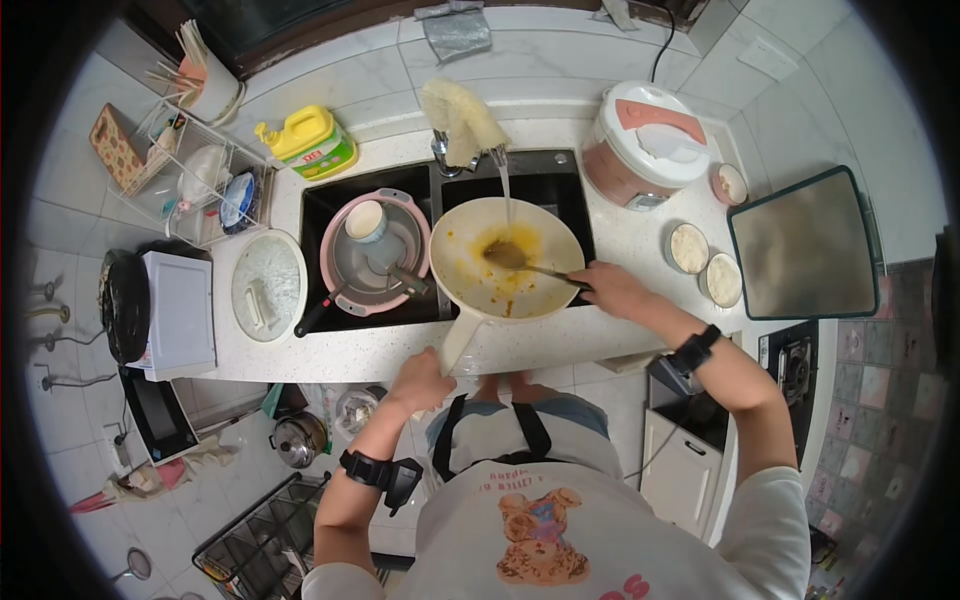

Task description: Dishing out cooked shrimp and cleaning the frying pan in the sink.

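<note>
My left hand [424, 382] grips the handle of a cream-coloured wok [457, 251], which is held over the right basin of a black double sink [375, 319]. Yellow-orange residue and bits of food cling to the wok's inside. A stream of water [506, 187] runs into it from the faucet [450, 154], whose top is wrapped in a pale yellow cloth [457, 105]. In my right hand [619, 289] is the dark handle of a metal spatula or ladle [551, 273]. Its head lies in the wok, in the yellowish liquid.
A pink-rimmed basin [330, 259] with a cup [366, 221] stands in the left sink. Left of it lies a glass lid [268, 289]. A yellow detergent jug [309, 142] stands behind. To the right are a rice cooker [645, 146], bowls of rice [688, 249] and a framed board [806, 247].
</note>
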The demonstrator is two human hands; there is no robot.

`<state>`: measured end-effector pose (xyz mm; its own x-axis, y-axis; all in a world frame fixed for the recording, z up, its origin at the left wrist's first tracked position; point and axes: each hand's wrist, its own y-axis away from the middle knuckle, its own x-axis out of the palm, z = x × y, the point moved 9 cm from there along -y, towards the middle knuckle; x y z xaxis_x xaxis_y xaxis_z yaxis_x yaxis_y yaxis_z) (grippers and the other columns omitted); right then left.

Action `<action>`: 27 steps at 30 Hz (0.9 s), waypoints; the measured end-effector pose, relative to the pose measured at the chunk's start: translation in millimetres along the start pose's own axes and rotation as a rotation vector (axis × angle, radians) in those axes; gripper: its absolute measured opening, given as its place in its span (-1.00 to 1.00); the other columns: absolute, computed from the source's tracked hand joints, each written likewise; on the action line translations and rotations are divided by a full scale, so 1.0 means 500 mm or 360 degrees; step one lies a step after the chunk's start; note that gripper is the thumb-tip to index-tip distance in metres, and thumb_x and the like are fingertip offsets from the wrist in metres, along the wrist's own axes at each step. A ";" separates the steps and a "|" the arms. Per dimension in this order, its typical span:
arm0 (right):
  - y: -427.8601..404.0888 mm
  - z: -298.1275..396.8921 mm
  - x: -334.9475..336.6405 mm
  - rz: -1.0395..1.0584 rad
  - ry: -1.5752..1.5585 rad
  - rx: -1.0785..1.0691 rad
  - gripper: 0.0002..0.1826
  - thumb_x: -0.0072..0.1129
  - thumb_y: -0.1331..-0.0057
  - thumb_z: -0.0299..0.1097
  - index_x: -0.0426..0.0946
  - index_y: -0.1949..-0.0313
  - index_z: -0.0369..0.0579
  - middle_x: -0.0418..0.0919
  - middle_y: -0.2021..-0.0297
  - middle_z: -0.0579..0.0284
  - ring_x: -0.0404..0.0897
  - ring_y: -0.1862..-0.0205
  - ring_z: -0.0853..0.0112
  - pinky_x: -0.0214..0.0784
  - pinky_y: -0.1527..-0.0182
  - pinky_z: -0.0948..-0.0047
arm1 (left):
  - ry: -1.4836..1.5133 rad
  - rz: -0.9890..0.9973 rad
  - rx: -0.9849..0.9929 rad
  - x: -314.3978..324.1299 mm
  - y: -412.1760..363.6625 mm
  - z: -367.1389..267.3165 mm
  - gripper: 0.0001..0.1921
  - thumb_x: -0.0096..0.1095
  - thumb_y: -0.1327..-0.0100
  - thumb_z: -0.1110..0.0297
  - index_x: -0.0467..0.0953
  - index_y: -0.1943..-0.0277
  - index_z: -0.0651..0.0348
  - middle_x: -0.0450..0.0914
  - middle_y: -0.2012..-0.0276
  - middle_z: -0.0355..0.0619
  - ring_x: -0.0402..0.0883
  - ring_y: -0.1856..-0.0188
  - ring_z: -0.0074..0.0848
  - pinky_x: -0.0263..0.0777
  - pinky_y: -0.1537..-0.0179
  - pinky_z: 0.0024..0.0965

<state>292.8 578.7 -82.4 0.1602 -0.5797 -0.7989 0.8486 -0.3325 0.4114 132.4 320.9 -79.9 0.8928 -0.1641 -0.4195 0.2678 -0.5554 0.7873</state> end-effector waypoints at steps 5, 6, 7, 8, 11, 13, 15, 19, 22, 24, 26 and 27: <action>0.014 0.089 -0.043 0.0116 -0.0226 -0.0409 -0.64 0.26 -0.18 -0.30 0.57 0.04 -0.11 0.58 0.23 -0.07 0.53 0.10 0.01 0.38 0.04 0.14 | -0.0084 -0.0151 0.0079 0.032 -0.027 0.102 -0.67 0.22 -0.06 0.47 0.31 0.18 0.50 0.58 0.51 0.16 0.63 0.61 -0.29 0.50 0.61 -0.31; 0.028 0.102 -0.075 0.0121 -0.0230 -0.0417 -0.64 0.26 -0.18 -0.30 0.57 0.04 -0.11 0.58 0.23 -0.07 0.53 0.10 0.01 0.38 0.04 0.14 | -0.0184 -0.0282 0.0156 0.034 -0.027 0.128 -0.67 0.22 -0.07 0.46 0.32 0.17 0.48 0.58 0.51 0.15 0.63 0.61 -0.28 0.51 0.59 -0.29; 0.050 0.105 -0.099 0.0211 -0.0067 -0.0380 -0.65 0.21 -0.22 -0.27 0.55 0.00 -0.05 0.57 0.27 -0.04 0.54 0.14 0.01 0.38 0.08 0.14 | -0.0184 -0.0275 0.0167 0.041 -0.026 0.134 -0.67 0.22 -0.07 0.46 0.32 0.17 0.48 0.58 0.51 0.15 0.63 0.61 -0.28 0.51 0.59 -0.29; 0.058 0.105 -0.103 0.0302 0.0089 -0.0357 -0.65 0.16 -0.27 -0.24 0.54 -0.04 0.00 0.56 0.30 -0.01 0.56 0.17 0.01 0.39 0.11 0.13 | -0.0094 -0.0274 0.0126 0.043 -0.021 0.146 -0.66 0.21 -0.05 0.43 0.34 0.16 0.46 0.58 0.44 0.27 0.61 0.41 -0.04 0.48 0.36 -0.13; 0.043 0.086 -0.094 0.0208 0.0360 -0.0029 -0.68 0.12 -0.29 -0.25 0.55 -0.02 0.02 0.52 0.32 -0.03 0.57 0.22 0.01 0.41 0.17 0.12 | 0.0039 -0.0265 0.0122 0.055 -0.029 0.167 -0.66 0.20 -0.03 0.40 0.36 0.16 0.43 0.58 0.36 0.37 0.59 0.22 0.19 0.45 0.14 0.03; 0.016 0.083 -0.048 0.0052 0.0402 -0.0020 -0.69 0.10 -0.30 -0.26 0.54 -0.03 0.05 0.51 0.32 -0.03 0.57 0.26 0.01 0.43 0.22 0.14 | 0.0075 -0.0260 0.0159 0.059 -0.043 0.170 -0.66 0.20 -0.03 0.39 0.37 0.16 0.42 0.58 0.37 0.36 0.59 0.23 0.18 0.45 0.15 0.02; 0.007 0.101 -0.039 -0.0090 0.0437 -0.0043 -0.69 0.08 -0.30 -0.27 0.53 -0.03 0.07 0.49 0.33 -0.02 0.58 0.30 0.01 0.44 0.26 0.15 | 0.0101 -0.0290 0.0206 0.059 -0.050 0.181 -0.67 0.20 -0.03 0.39 0.38 0.16 0.39 0.58 0.37 0.34 0.59 0.22 0.17 0.45 0.16 0.01; 0.050 0.172 -0.058 0.0177 0.0528 -0.0282 -0.64 0.05 -0.28 -0.33 0.47 -0.09 0.07 0.48 0.32 -0.01 0.60 0.40 0.11 0.47 0.36 0.20 | 0.0026 -0.0381 0.0357 0.069 -0.059 0.208 -0.72 0.18 -0.06 0.44 0.37 0.17 0.36 0.59 0.51 0.17 0.65 0.53 -0.15 0.53 0.46 -0.20; 0.081 0.205 -0.114 0.0273 0.0720 -0.0170 -0.60 0.05 -0.23 -0.42 0.47 -0.08 -0.05 0.49 0.29 -0.02 0.63 0.36 0.15 0.49 0.35 0.21 | 0.0068 -0.0367 0.0338 0.076 -0.064 0.228 -0.72 0.19 -0.05 0.44 0.37 0.18 0.35 0.58 0.49 0.20 0.65 0.49 -0.10 0.52 0.40 -0.18; 0.073 0.195 -0.108 0.0316 0.0818 -0.0034 -0.60 0.05 -0.19 -0.46 0.49 -0.06 -0.15 0.50 0.24 -0.03 0.65 0.30 0.16 0.52 0.30 0.21 | 0.0030 -0.0452 0.0442 0.074 -0.060 0.229 -0.71 0.19 -0.03 0.44 0.37 0.18 0.35 0.58 0.46 0.23 0.65 0.44 -0.05 0.52 0.38 -0.17; 0.040 0.162 -0.089 0.0010 0.0913 0.0095 -0.56 0.09 -0.17 -0.44 0.48 -0.08 -0.13 0.49 0.23 -0.04 0.65 0.32 0.20 0.52 0.31 0.20 | 0.0049 -0.0463 0.0476 0.079 -0.069 0.234 -0.70 0.19 -0.03 0.44 0.37 0.17 0.35 0.58 0.44 0.24 0.65 0.42 -0.04 0.51 0.36 -0.16; 0.023 0.147 -0.061 0.0011 0.0916 0.0101 -0.56 0.09 -0.17 -0.44 0.48 -0.08 -0.13 0.49 0.23 -0.04 0.65 0.32 0.20 0.52 0.31 0.20 | 0.0068 -0.0473 0.0507 0.081 -0.072 0.234 -0.69 0.20 -0.02 0.44 0.37 0.16 0.34 0.58 0.43 0.24 0.65 0.40 -0.02 0.51 0.35 -0.15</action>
<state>260.5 538.0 -21.1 0.4289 -0.0896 -0.8989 0.8177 -0.3843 0.4285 116.3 239.1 -178.0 0.8098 0.0710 -0.5824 0.3961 -0.7984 0.4536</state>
